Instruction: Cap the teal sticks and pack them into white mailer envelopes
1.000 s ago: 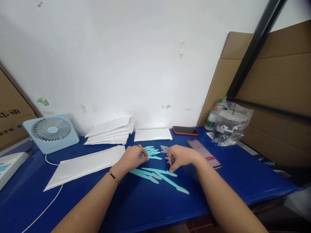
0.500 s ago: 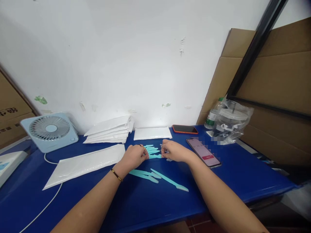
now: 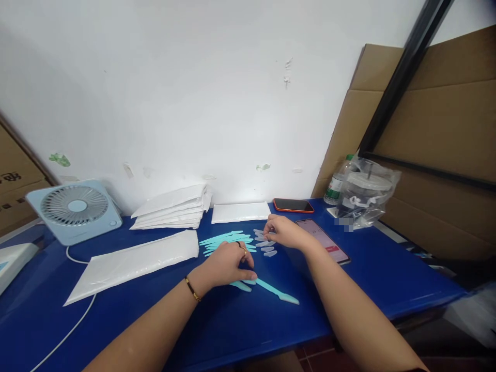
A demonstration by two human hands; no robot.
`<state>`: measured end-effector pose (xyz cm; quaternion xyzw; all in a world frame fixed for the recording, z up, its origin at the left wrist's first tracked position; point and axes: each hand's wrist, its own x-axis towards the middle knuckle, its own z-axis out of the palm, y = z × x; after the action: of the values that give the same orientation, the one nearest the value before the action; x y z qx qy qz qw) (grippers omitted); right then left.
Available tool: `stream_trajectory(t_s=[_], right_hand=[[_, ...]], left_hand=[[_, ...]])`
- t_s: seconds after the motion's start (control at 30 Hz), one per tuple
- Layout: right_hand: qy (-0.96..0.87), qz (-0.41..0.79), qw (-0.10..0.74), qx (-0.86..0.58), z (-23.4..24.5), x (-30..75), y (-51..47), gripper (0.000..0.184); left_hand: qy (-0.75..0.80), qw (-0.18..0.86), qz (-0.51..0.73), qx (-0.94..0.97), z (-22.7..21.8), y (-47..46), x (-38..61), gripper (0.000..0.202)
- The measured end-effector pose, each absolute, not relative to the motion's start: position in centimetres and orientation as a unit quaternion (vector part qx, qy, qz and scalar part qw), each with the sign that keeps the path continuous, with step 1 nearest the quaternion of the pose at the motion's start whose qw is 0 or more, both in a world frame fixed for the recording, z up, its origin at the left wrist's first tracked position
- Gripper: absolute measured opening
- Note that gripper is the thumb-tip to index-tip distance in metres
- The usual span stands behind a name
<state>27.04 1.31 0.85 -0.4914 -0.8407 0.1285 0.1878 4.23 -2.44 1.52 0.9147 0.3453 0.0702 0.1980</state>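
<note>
Several teal eyebrow razors [image 3: 220, 238] lie in a loose pile on the blue tabletop. Short clear blade caps [image 3: 267, 249] are scattered to the right of the pile. My left hand [image 3: 230, 262] hovers over the near side of the pile, thumb and fingers apart, close to the end of a single razor [image 3: 271, 287] with a pale tip. Part of another razor [image 3: 242, 286] shows below that hand. At the caps, my right hand [image 3: 285, 232] has its fingertips bent together; whatever is between them is hidden.
A white padded packet [image 3: 135, 266] lies left, with a packet stack [image 3: 170, 207] and another packet [image 3: 241, 212] by the wall. Two phones [image 3: 293, 205] [image 3: 323, 240], a bagged cup [image 3: 366, 194] and a bottle [image 3: 337, 183] stand right. A fan [image 3: 77, 206] is far left.
My left hand has left the pile's right end and come nearer, toward the separate razors, its fingers parting. My right hand has shifted slightly right and away, uncovering the caps.
</note>
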Motion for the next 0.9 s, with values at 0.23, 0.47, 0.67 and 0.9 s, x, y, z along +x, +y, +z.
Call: stream_trajectory(t_s=[0.23, 0.47, 0.67, 0.9], right_hand=[[-0.830, 0.224, 0.176, -0.479, 2.7, 27.8, 0.4, 0.025], [-0.781, 0.438, 0.022, -0.445, 3.1, 28.0, -0.2, 0.040], [-0.797, 0.363, 0.083, -0.476, 2.0, 28.1, 0.7, 0.026], [-0.797, 0.352, 0.093, -0.482, 2.3, 28.7, 0.7, 0.023]], left_hand=[[0.352, 0.225, 0.082, 0.905, 0.8, -3.1, 5.3, 0.009], [0.473, 0.200, 0.160, 0.843, 0.1, -0.8, 3.7, 0.018], [0.503, 0.197, 0.160, 0.826, -0.6, 0.1, 3.2, 0.021], [0.525, 0.168, 0.128, 0.824, 0.0, 0.0, 3.2, 0.020]])
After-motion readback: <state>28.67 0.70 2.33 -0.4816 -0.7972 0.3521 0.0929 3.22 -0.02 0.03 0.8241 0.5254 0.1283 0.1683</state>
